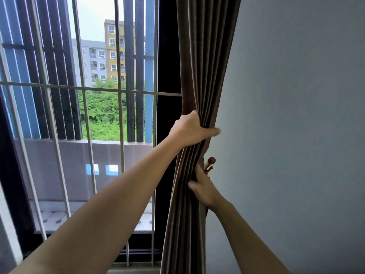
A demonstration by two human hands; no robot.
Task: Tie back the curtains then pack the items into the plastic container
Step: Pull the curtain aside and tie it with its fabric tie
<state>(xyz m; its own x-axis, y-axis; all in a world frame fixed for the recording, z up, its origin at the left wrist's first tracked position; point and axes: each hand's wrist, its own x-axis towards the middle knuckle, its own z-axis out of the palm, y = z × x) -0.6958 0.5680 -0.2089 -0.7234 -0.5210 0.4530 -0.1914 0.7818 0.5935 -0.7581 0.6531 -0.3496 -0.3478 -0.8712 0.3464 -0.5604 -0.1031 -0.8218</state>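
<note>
Pale grey wall (296, 95) standing plain on right, catching soft daylight. White window grille (84, 89) crossing glass on left, dark frame (167, 56) running beside it. Beyond, dark vertical slats (53, 56) rising over balcony parapet (65, 165), tiled balcony floor (53, 216) showing below. Green trees (102, 111) filling middle distance; apartment blocks (113, 46) standing behind under overcast sky (92, 16).

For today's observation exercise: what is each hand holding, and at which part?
Both hold the brown curtain. The left hand grips its gathered middle; the right hand grips the folds just below, beside the wall hook.
</note>
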